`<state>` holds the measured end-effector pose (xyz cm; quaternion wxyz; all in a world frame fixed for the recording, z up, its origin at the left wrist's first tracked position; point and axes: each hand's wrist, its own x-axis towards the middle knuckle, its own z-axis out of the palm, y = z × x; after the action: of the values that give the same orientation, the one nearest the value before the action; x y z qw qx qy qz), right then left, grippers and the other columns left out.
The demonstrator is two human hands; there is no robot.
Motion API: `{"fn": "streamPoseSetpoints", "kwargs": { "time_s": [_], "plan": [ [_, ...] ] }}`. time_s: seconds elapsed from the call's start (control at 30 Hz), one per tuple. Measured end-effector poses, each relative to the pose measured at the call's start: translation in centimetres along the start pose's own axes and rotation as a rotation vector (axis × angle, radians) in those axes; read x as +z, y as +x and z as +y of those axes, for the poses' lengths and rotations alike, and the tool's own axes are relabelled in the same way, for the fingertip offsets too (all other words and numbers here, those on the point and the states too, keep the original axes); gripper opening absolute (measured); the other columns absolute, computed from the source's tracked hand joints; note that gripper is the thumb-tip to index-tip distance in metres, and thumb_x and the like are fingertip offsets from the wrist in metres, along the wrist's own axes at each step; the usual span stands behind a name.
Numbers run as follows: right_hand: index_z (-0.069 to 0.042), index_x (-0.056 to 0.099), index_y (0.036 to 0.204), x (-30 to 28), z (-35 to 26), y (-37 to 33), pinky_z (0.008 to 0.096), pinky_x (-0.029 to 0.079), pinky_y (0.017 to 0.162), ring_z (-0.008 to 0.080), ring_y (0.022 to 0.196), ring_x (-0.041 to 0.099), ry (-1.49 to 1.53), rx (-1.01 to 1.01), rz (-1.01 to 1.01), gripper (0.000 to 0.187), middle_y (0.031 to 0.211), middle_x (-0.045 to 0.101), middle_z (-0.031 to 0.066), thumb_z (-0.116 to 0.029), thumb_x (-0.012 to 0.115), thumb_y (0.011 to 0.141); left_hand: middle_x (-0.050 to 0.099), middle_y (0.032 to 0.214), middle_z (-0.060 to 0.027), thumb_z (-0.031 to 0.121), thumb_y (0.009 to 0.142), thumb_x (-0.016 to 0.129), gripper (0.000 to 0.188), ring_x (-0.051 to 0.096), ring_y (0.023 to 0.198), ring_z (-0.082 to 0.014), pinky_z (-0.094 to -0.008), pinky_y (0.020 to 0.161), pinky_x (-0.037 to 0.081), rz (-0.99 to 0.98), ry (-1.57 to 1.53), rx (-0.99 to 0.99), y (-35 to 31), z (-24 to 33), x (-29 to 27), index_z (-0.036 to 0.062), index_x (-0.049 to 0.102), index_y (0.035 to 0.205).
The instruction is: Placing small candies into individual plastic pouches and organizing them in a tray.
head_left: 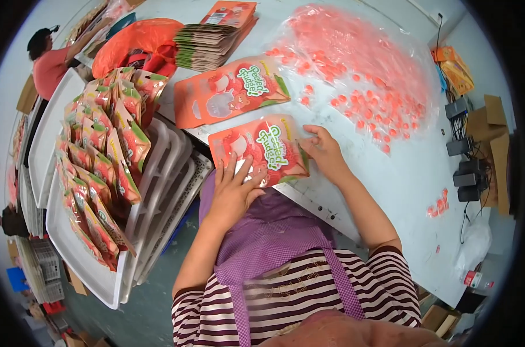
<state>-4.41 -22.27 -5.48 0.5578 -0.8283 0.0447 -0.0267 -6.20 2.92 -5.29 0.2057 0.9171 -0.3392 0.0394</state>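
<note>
A red candy pouch (256,151) with a green-edged top lies at the near edge of the white table, in front of my body. My left hand (230,194) rests on its lower left part, fingers spread flat over the front. At the pouch's green right end, my right hand (326,153) pinches the edge between thumb and bent fingers. Just beyond lies a second pouch (187,104) of the same print, looking flat. Further off, a stack of flat pouches (207,49) sits beside one more orange pouch (230,13).
A large clear bag (355,34) of small red wrapped candies spreads over the far right; loose candies (381,110) lie before it. Left, plump pouches (103,150) fill a stacked white tray (80,272). An orange-red plastic bag (138,43) stands behind. Another person (54,72) works far left.
</note>
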Motion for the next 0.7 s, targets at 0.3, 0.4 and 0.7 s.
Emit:
{"fn": "streamPoseSetpoints", "kwargs": {
  "time_s": [0.3, 0.4, 0.7],
  "plan": [
    [-0.001, 0.062, 0.087, 0.3, -3.8, 0.1, 0.0205, 0.043, 0.059, 0.0045, 0.064, 0.054, 0.566, 0.379, -0.21, 0.019, 0.075, 0.061, -0.0004, -0.02, 0.061, 0.085, 0.05, 0.128, -0.008, 0.031, 0.076, 0.065, 0.033, 0.031, 0.128, -0.036, -0.0541, 0.105, 0.019, -0.001, -0.061, -0.021, 1.2, -0.8, -0.5, 0.0222, 0.064, 0.109],
    [-0.002, 0.061, 0.073, 0.8, -4.1, 0.1, 0.0197, 0.04, 0.053, 0.0019, 0.059, 0.05, 0.456, 0.241, -0.252, 0.018, 0.067, 0.058, -0.003, -0.018, 0.064, 0.083, 0.05, 0.128, -0.0103, 0.029, 0.077, 0.066, 0.034, 0.029, 0.13, -0.0351, -0.0536, 0.106, 0.016, -0.033, -0.156, -0.061, 1.6, -0.8, -1.1, 0.0194, 0.064, 0.109],
    [0.0, 0.051, 0.066, 5.3, -5.4, -2.6, 0.0298, 0.039, 0.049, 0.018, 0.054, 0.048, -0.048, -0.316, -0.087, 0.024, 0.058, 0.052, 0.0086, -0.014, 0.069, 0.074, 0.058, 0.08, -0.0027, 0.007, 0.075, 0.072, 0.024, 0.054, 0.07, -0.0068, -0.0206, 0.062, 0.046, 0.34, -1.101, -0.499, 3.1, 3.7, -1.9, 0.0023, 0.052, 0.086]
  ]
}}
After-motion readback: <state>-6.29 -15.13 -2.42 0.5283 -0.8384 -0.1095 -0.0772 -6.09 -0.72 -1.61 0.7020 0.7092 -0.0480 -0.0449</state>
